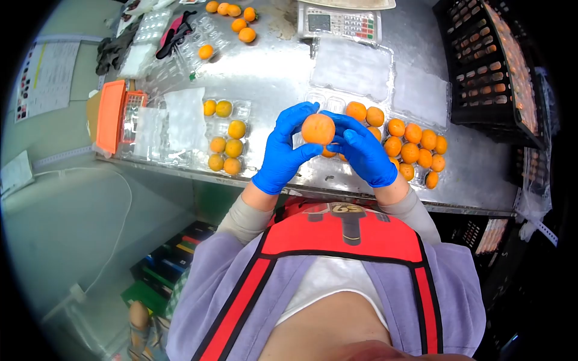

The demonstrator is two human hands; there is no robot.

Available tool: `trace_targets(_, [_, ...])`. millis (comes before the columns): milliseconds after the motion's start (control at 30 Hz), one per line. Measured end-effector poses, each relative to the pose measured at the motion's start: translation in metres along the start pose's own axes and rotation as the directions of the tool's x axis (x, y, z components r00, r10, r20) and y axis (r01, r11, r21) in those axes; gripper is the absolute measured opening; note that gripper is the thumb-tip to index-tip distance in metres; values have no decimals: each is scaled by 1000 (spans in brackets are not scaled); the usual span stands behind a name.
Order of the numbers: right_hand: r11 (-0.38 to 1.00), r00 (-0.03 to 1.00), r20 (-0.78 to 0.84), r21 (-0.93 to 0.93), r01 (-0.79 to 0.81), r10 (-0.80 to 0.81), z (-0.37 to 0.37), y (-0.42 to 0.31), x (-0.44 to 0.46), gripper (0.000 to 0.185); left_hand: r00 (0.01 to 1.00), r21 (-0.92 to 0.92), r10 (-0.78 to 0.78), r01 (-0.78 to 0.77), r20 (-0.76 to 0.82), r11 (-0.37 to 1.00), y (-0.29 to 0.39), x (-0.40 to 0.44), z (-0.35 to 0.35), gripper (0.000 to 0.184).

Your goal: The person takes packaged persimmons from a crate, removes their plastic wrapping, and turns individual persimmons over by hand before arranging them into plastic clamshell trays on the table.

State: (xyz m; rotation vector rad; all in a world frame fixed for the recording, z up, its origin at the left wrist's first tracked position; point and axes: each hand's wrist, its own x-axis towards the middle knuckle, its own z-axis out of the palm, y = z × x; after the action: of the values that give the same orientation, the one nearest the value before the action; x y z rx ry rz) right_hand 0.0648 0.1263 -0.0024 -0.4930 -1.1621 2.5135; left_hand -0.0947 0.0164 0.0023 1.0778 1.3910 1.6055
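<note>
In blue gloves, my left hand point(288, 146) and my right hand point(363, 151) hold one orange point(318, 129) between their fingertips, raised above the metal table. The left thumb and fingers curve round its left side, and the right fingers reach it from the right. Below and behind the hands is a transparent plastic tray with several oranges point(356, 111), partly hidden by my right hand. Close by on the right, another tray is filled with more oranges point(410, 153). To the left, a transparent tray point(242, 108) holds several yellower fruits point(235, 148).
A digital scale point(340, 24) stands at the back. A black crate point(481, 66) with fruit in it is at the right. Lined trays point(352, 67), an orange plastic basket point(111, 117) and several loose oranges point(239, 24) lie around the metal table point(277, 72).
</note>
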Motion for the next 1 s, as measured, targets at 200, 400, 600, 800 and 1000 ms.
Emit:
trace_targets(200, [972,995,94,234,-3,-20,19,0,5,59,997,-174,-61,52,-46,983,1,1,15,64])
trace_targets(400, [950,991,126,312,2,-44,16,3,10,56,997,-170,-67,59,-43,984,3,2,21,61])
trace_targets(600, [943,997,70,333,-2,-22,10,5,8,50,986,-350,-166,151,-15,925,6,10,21,57])
trace_targets(800, [932,996,83,362,-16,-16,9,5,8,46,973,-401,-230,207,-11,892,12,13,22,46])
trace_targets(1000, [940,1000,26,340,-9,0,8,6,8,45,955,-365,-292,256,-47,895,21,16,26,41])
